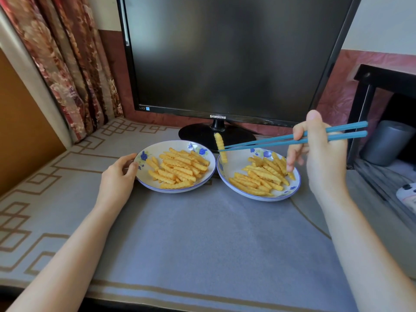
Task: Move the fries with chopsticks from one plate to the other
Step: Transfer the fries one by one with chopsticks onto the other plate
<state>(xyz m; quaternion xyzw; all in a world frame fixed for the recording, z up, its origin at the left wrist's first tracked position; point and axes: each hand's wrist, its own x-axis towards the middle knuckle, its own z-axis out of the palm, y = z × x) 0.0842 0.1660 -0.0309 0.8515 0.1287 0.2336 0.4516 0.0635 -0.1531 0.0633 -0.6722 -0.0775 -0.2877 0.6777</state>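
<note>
A: Step in hand?
B: Mid-carry. Right hand [324, 158] is curled round the blue chopsticks [292, 139]. Their tips pinch one crinkle fry [220, 146], upright in the air over the right plate's [258, 198] left edge.
A: Left hand?
B: Left hand [119, 174] grips the outer rim of the left plate [175, 190]. Both plates hold piles of fries, so I cannot tell which is the source.
A: Next move?
B: My judgement: even tip pressure, travel to a bare patch of the receiving plate, lower, then ease the tips apart. The upright fry may pivot.
</note>
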